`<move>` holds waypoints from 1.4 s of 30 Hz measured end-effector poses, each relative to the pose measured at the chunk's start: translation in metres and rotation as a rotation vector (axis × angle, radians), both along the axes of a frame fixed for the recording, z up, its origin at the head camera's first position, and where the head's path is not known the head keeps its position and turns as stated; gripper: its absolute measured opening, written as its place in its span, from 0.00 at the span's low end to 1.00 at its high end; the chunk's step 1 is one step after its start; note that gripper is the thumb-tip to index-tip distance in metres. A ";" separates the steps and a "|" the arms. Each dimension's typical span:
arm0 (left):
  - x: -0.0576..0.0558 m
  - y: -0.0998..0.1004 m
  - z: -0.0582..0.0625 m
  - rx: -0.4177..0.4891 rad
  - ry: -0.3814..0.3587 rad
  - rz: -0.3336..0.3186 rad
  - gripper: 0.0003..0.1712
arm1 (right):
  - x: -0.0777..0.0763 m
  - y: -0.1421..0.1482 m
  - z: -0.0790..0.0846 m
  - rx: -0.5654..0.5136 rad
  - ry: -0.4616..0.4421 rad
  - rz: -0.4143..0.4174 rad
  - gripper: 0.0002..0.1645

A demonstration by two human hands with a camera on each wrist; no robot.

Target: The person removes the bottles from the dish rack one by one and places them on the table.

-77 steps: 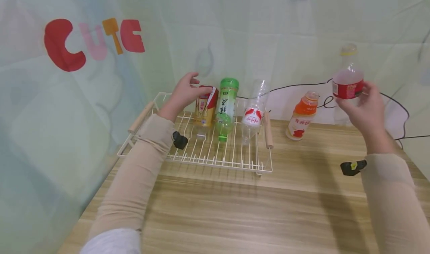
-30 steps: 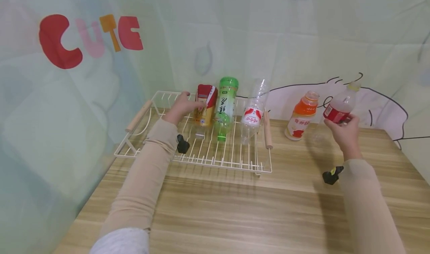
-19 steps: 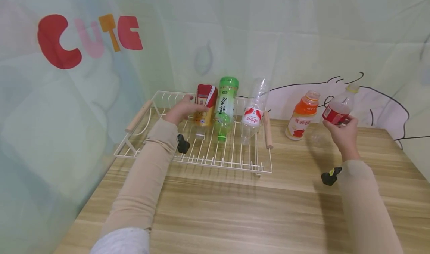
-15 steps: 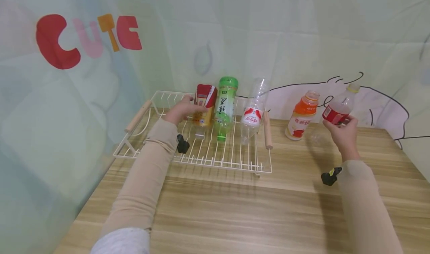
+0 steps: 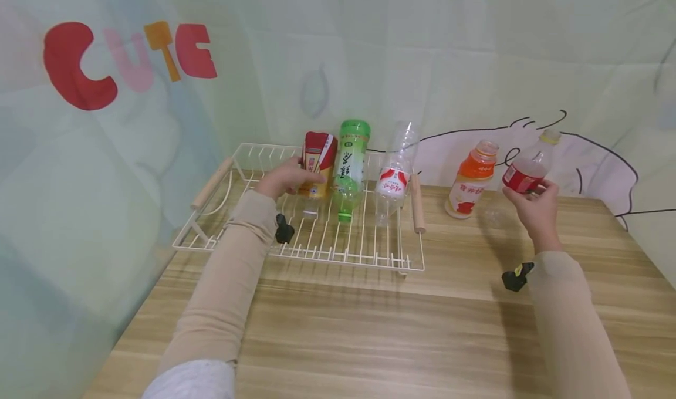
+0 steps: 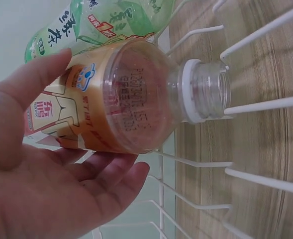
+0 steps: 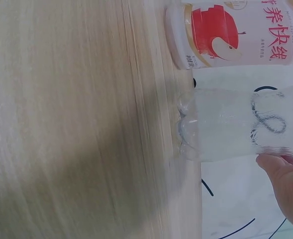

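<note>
In the head view my left hand [image 5: 281, 179] is at the red-and-gold plastic bottle [image 5: 320, 148], which stands neck-down in the white wire rack [image 5: 296, 254]. Up close in the left wrist view, the thumb lies along one side of that bottle and curled fingers go round the other; its neck is uncapped. My right hand [image 5: 536, 214] grips a clear bottle with a red label [image 5: 521, 179] and yellow neck ring, upright on the right of the table. The right wrist view shows its clear base [image 7: 188, 127] at the tabletop, beside an orange-topped bottle [image 5: 469, 183].
A green tea bottle [image 5: 352, 152] and a clear bottle with a red-and-white label [image 5: 394, 181] also stand upside down in the rack. Wooden handles [image 5: 418, 204] flank the rack on both sides. A printed curtain [image 5: 253, 47] hangs behind the wooden table [image 5: 343, 334].
The right hand has brought the red-labelled bottle down and left to the table beside the orange-topped bottle. The left hand has moved down along the red-and-gold bottle and closed round it.
</note>
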State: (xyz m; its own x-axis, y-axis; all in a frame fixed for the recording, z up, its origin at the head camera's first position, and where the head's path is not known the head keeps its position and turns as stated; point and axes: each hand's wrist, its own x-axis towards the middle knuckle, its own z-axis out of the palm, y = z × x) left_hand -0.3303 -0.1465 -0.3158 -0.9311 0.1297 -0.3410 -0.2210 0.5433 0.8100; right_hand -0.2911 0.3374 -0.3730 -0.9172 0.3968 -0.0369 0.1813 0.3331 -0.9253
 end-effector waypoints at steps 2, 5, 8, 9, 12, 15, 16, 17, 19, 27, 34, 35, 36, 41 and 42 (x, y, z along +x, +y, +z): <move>0.000 0.000 0.000 -0.003 0.001 -0.003 0.43 | 0.000 0.000 0.000 0.001 -0.002 -0.001 0.55; 0.000 0.000 0.000 -0.003 0.001 -0.002 0.43 | 0.000 -0.001 0.000 0.006 0.000 -0.006 0.55; 0.000 0.000 0.000 -0.001 0.000 0.003 0.42 | 0.000 -0.001 0.000 0.013 0.001 -0.010 0.55; 0.000 0.000 0.001 -0.001 0.000 0.005 0.42 | 0.000 -0.001 -0.001 0.014 0.002 -0.010 0.55; 0.000 0.000 0.002 -0.004 0.005 0.012 0.42 | 0.000 0.000 -0.001 0.018 0.003 -0.009 0.56; 0.001 0.000 0.004 -0.015 0.016 0.018 0.43 | 0.001 -0.001 -0.001 0.024 0.008 -0.003 0.56; 0.001 0.000 0.004 -0.020 0.021 0.020 0.43 | 0.001 -0.001 0.000 0.027 0.010 0.000 0.56; 0.002 0.000 0.005 -0.021 0.024 0.019 0.43 | 0.002 0.000 0.001 0.029 0.009 0.003 0.56; 0.003 -0.001 0.008 -0.026 0.032 0.012 0.43 | 0.003 0.001 0.003 0.039 0.013 0.010 0.57; 0.008 -0.002 0.020 -0.028 0.078 0.010 0.47 | 0.008 0.007 0.023 0.052 0.043 0.010 0.57; 0.013 -0.003 0.037 -0.007 0.122 -0.002 0.47 | 0.017 0.011 0.047 0.057 0.090 -0.040 0.55; 0.013 -0.003 0.040 -0.004 0.129 -0.008 0.47 | 0.018 0.011 0.051 0.052 0.104 -0.049 0.54; 0.014 -0.003 0.043 -0.004 0.136 -0.014 0.46 | 0.020 0.012 0.055 0.052 0.117 -0.058 0.54; 0.021 0.000 0.055 0.016 0.146 -0.034 0.46 | 0.027 0.009 0.076 0.100 0.168 -0.062 0.52; 0.022 0.000 0.057 0.020 0.148 -0.039 0.46 | 0.028 0.009 0.080 0.115 0.179 -0.053 0.51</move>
State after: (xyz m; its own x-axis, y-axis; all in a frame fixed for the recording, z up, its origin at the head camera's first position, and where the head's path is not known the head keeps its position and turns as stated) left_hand -0.3087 -0.1462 -0.2589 -0.9651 0.1722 -0.1975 -0.0774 0.5326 0.8428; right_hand -0.2633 0.3460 -0.2929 -0.8827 0.4370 0.1727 0.0379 0.4324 -0.9009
